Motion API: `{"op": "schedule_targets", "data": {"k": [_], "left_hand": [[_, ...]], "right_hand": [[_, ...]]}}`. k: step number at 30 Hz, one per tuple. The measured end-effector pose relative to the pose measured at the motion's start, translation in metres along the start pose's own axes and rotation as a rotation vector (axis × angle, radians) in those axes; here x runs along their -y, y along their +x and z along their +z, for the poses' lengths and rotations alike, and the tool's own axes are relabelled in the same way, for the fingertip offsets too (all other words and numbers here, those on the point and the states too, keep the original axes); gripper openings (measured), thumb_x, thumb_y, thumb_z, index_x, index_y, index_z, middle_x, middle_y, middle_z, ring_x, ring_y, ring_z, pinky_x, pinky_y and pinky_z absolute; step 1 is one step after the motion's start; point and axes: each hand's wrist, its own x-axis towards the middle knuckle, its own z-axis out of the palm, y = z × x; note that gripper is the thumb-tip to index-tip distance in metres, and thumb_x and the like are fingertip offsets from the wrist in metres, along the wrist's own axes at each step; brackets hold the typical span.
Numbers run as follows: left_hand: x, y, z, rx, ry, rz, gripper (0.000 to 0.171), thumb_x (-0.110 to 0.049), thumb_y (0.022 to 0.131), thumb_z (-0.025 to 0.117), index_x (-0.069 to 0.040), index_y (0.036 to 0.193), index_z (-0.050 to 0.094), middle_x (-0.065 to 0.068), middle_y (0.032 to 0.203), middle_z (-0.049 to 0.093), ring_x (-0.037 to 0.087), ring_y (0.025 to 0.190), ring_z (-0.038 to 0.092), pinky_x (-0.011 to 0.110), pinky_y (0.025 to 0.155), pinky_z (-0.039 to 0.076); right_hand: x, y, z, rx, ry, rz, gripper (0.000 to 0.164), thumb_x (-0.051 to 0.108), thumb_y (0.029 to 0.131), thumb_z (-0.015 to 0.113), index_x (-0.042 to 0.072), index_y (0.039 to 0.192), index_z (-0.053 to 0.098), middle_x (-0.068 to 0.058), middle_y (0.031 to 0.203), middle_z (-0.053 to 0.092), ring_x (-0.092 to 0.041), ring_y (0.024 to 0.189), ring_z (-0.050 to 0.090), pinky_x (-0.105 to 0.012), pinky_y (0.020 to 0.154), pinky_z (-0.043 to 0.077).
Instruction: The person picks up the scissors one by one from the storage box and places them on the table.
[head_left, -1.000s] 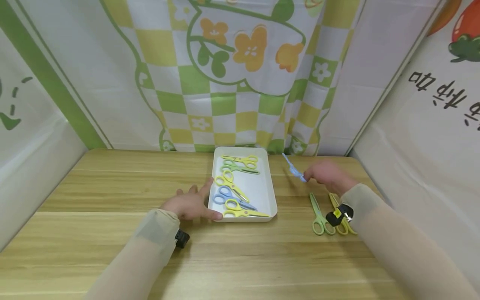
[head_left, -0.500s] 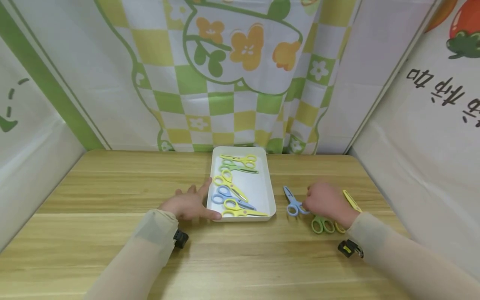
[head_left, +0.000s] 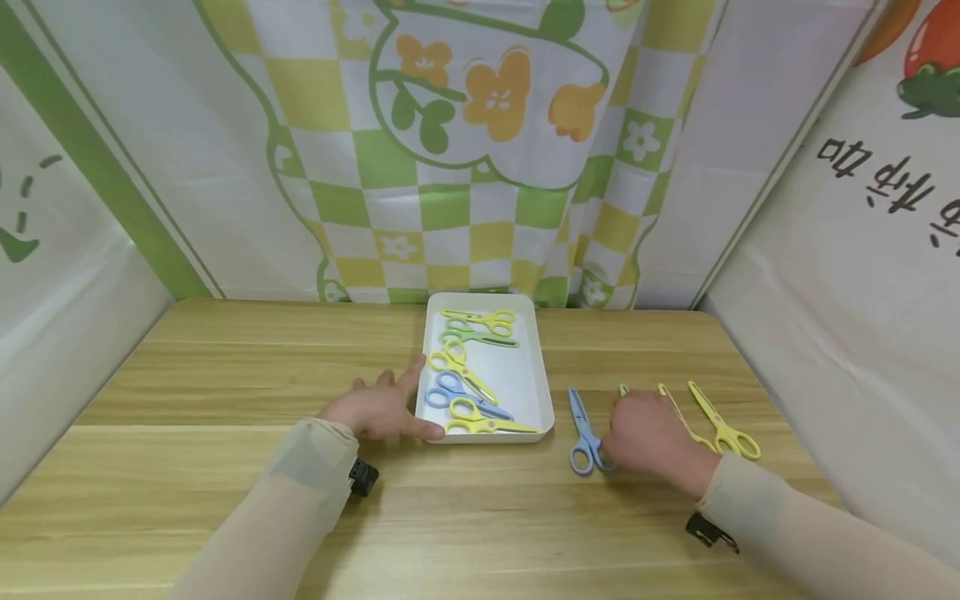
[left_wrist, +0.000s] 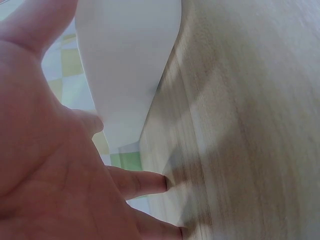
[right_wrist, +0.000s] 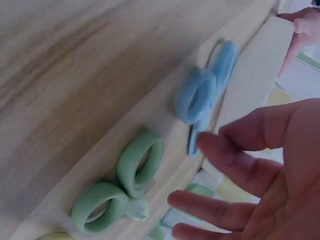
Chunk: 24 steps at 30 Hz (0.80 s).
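Blue scissors (head_left: 581,421) lie on the table with their blades toward the back. My right hand (head_left: 651,433) is just right of their finger loops, its fingers loosely bent with nothing gripped in the right wrist view. Beneath that hand are green scissors (right_wrist: 131,155), mostly hidden in the head view. My left hand (head_left: 382,412) is spread at the left side of a white tray (head_left: 542,362), thumb and index finger at its rim. In the tray lie several scissors, among them a yellow pair (head_left: 491,425) at the near end and a blue pair (head_left: 480,405).
To the right of my right hand lie yellow scissors (head_left: 722,427), and another yellow pair (head_left: 675,408) is partly covered by the hand. A checked curtain (head_left: 468,225) hangs behind the table's back edge. White printed panels (head_left: 840,333) flank both sides.
My right hand has brought the blue scissors down from above the table and toward me, and has let go of them left of the green pair. The left hand stays at the tray.
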Motion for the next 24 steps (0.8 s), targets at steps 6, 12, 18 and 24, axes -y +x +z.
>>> {"op": "schedule_targets", "data": {"k": [6, 12, 18, 24], "left_hand": [[0.000, -0.001, 0.000, -0.002, 0.014, -0.003, 0.129, -0.069, 0.073, 0.075, -0.025, 0.160, -0.009, 0.038, 0.156, -0.003, 0.071, 0.131, -0.008, 0.083, 0.097, -0.001], [0.000, -0.001, -0.001, -0.002, 0.025, 0.009, 0.128, -0.067, 0.075, 0.075, -0.022, 0.160, -0.009, 0.039, 0.156, -0.003, 0.071, 0.131, -0.007, 0.081, 0.099, -0.002], [-0.001, -0.001, -0.001, -0.001, 0.028, 0.019, 0.127, -0.067, 0.075, 0.074, -0.021, 0.161, -0.008, 0.040, 0.155, -0.001, 0.068, 0.134, -0.007, 0.076, 0.104, -0.004], [0.000, 0.001, -0.001, 0.000, 0.037, 0.010, 0.127, -0.068, 0.075, 0.074, -0.023, 0.161, -0.008, 0.039, 0.156, -0.001, 0.068, 0.134, -0.007, 0.077, 0.103, -0.002]], "right_hand": [[0.000, -0.003, 0.000, -0.015, 0.017, -0.197, 0.019, 0.022, 0.083, 0.072, 0.009, 0.095, 0.073, -0.015, 0.115, 0.068, -0.035, 0.110, 0.061, -0.060, 0.093, 0.043], [0.003, -0.005, 0.004, 0.062, 0.042, -0.327, 0.030, 0.020, 0.080, 0.081, 0.011, 0.106, 0.070, -0.010, 0.114, 0.069, -0.029, 0.105, 0.065, -0.058, 0.083, 0.047], [0.004, -0.011, 0.009, 0.012, -0.002, -0.340, 0.018, 0.023, 0.078, 0.080, 0.021, 0.080, 0.062, 0.003, 0.093, 0.069, -0.021, 0.090, 0.066, -0.058, 0.081, 0.047], [0.009, -0.021, 0.007, 0.028, -0.065, -0.287, 0.015, 0.029, 0.078, 0.079, 0.020, 0.083, 0.069, -0.001, 0.101, 0.072, -0.024, 0.099, 0.066, -0.068, 0.091, 0.040]]}}
